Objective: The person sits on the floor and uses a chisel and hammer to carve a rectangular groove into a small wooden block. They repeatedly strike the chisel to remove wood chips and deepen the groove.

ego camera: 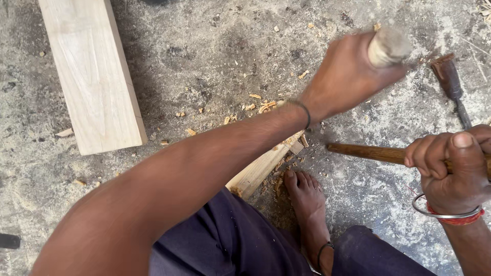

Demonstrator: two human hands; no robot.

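My left arm reaches across the view, and my left hand is closed around a pale round wooden handle, blurred by motion. At the right edge, my right hand grips a dark brown wooden handle that points left; its head is out of sight. Under my left forearm lies a narrow pale wood piece on the floor, partly hidden by the arm. My bare foot rests beside its near end. Wood chips lie scattered around it.
A wide pale plank lies on the dusty concrete floor at the upper left. A dark-handled chisel lies on the floor at the upper right. A small dark object sits at the left edge.
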